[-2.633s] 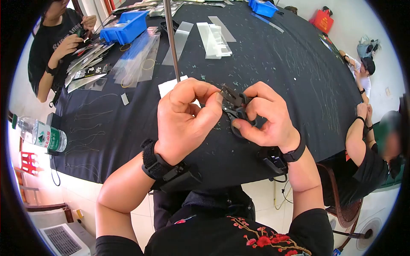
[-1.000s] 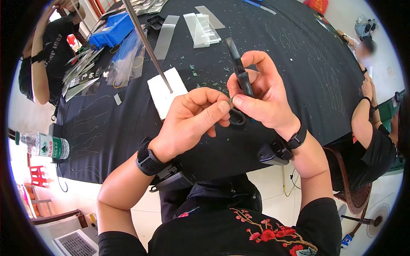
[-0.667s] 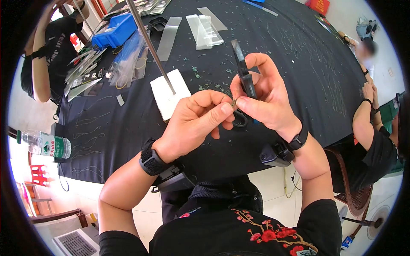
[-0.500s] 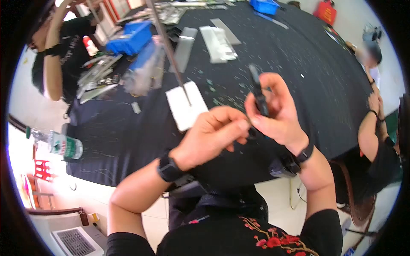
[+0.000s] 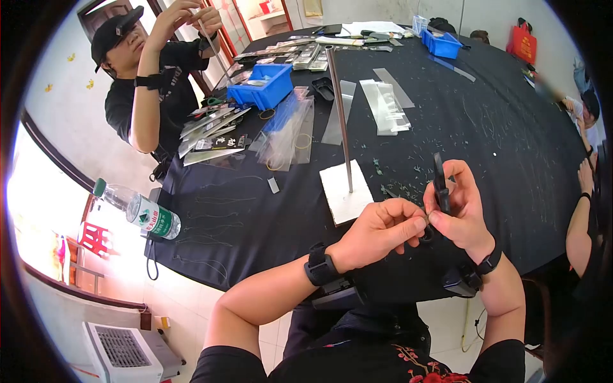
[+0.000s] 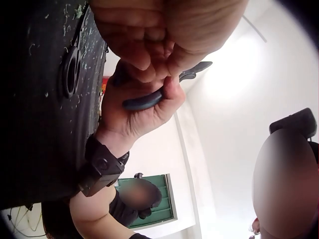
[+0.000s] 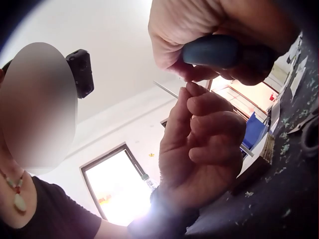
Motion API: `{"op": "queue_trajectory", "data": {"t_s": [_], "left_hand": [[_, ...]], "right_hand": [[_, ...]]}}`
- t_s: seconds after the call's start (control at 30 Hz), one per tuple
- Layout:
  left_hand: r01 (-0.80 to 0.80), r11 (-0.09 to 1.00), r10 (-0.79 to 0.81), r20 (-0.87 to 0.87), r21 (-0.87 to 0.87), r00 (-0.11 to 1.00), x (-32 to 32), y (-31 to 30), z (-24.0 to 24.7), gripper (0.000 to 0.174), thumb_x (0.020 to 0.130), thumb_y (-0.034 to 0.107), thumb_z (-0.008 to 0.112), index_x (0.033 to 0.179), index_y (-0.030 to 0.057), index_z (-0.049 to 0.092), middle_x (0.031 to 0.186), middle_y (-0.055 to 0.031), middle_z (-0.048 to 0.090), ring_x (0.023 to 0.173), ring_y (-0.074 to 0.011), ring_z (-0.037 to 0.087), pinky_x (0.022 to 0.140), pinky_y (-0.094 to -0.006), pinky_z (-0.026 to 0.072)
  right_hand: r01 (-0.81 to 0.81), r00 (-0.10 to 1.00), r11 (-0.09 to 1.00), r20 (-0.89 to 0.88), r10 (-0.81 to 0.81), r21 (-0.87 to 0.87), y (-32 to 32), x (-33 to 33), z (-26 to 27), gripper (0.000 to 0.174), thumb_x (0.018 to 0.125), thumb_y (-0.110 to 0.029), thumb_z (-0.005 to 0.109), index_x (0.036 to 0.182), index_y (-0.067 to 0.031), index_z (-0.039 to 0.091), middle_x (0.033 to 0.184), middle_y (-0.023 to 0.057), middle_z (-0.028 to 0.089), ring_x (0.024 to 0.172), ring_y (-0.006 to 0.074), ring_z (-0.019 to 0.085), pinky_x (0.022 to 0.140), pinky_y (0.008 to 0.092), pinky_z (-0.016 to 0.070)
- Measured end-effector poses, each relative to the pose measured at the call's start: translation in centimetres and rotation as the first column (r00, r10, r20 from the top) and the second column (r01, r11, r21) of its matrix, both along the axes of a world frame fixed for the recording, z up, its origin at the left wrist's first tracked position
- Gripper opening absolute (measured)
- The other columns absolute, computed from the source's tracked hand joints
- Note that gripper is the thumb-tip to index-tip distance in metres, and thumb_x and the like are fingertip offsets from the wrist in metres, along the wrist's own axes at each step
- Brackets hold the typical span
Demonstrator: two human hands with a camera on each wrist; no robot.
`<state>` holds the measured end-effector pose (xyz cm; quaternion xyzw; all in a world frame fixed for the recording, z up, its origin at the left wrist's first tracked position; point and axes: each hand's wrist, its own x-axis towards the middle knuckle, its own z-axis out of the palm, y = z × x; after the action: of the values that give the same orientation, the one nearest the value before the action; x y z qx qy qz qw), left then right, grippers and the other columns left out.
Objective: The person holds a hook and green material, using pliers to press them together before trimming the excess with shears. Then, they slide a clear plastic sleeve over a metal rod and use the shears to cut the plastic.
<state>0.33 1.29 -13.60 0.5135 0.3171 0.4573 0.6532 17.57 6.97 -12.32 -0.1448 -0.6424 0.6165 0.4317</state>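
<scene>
A: Where are the pliers (image 5: 440, 182) at this moment?

B: They are in the right hand (image 5: 461, 214), standing upright just above the near edge of the black surface (image 5: 255, 210). The grip of this hand is closed around the dark handles, and the head of the tool points up.

A: And the left hand (image 5: 382, 231)?

B: Its thumb and forefinger are pinched together, right against the fingertips of the right hand. Between them I believe there is a small piece, but the fingers hide it and I cannot say what it is.

A: What can go wrong from here?

B: I think the first danger is the small piece. Two hands meet on it with only the fingertips, so it can slip out. The cloth below is dark and covered with green scraps (image 5: 408, 185), so a tiny thing is hard to find there.

A: And the pliers?

B: The right hand holds them and also works with its fingertips. If the fingers loosen for the fine work, the tool can tilt or drop. Both hands hang over the edge, so it may fall to the floor, not on the surface.

A: Anything else close by?

B: A black ring (image 6: 72, 72) lies on the cloth just beside the hands. A careless wrist may push it over the edge
</scene>
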Motion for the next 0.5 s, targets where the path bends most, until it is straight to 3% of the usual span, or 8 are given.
{"op": "queue_trajectory", "data": {"t_s": [0.13,0.2,0.5], "left_hand": [[-0.007,1.0,0.007,0.013,0.005,1.0,0.0,0.06,-0.05,0.015,0.086,0.019,0.055,0.093,0.0045,0.055,0.079,-0.0018,0.059,0.069,-0.0089,0.058,0.053,-0.0191,0.0441],[-0.029,0.999,0.029,0.002,-0.027,1.0,0.0,-0.1,0.16,0.017,0.085,0.022,0.057,0.091,0.0057,0.057,0.076,0.0002,0.058,0.068,-0.0058,0.055,0.054,-0.0188,0.0438],[-0.16,0.986,0.163,0.06,-0.049,0.985,0.2,-0.41,-0.16,0.008,0.08,0.011,0.061,0.081,0.0033,0.058,0.069,-0.0002,0.058,0.061,-0.0051,0.054,0.053,-0.018,0.0421]], "right_hand": [[-0.02,1.0,0.999,-0.008,0.02,-0.027,0.0,-0.09,-0.05,0.05,0.071,0.0,0.061,0.11,-0.0082,0.032,0.08,0.0041,0.054,0.073,0.0079,0.051,0.068,0.0225,0.0404],[-0.024,1.0,1.0,-0.006,0.023,-0.021,0.0,-0.25,-0.06,0.05,0.071,-0.001,0.061,0.11,-0.008,0.032,0.081,0.004,0.054,0.073,0.0078,0.051,0.068,0.0224,0.0403],[-0.067,0.998,0.998,0.004,0.067,0.003,-0.06,-0.29,-0.61,0.052,0.071,0.002,0.061,0.113,-0.007,0.032,0.084,0.0034,0.054,0.077,0.0073,0.051,0.069,0.0212,0.0405]]}}
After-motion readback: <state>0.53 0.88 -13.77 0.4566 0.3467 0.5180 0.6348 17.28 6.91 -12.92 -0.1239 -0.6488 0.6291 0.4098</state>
